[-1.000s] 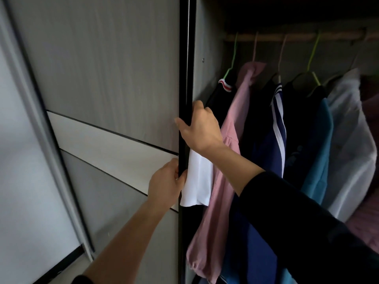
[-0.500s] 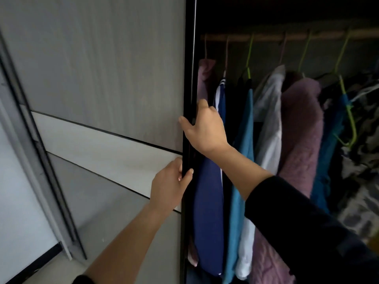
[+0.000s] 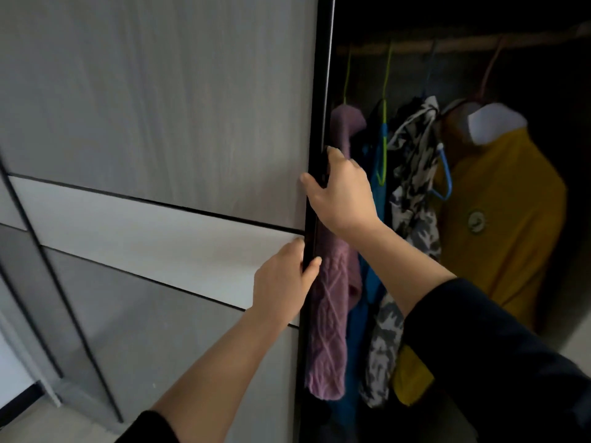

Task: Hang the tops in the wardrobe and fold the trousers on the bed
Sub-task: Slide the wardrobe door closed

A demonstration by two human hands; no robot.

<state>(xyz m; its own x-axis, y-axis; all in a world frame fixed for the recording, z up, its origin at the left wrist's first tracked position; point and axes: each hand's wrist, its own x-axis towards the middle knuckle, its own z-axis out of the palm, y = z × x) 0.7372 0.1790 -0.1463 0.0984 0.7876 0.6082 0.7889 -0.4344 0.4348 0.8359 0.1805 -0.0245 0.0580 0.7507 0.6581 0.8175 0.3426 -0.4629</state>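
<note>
Where the wardrobe door point(image 3: 160, 107) ends, left hand point(image 3: 283, 279) and right hand point(image 3: 345, 196) grip its black edge point(image 3: 323, 91).
Right above left; a purple knit sweater point(image 3: 331, 330) hangs just right.

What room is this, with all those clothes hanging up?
Probably a bedroom, at a wardrobe: a sliding door, a rail with hangers, and a purple knit and a yellow top hanging inside.

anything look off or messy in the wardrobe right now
Mildly. The black-and-white patterned garment is bunched and twisted at its top rather than spread on a hanger, and a blue hanger dangles beside it, below shoulder level. Nothing looks spilled or damaged.
</note>
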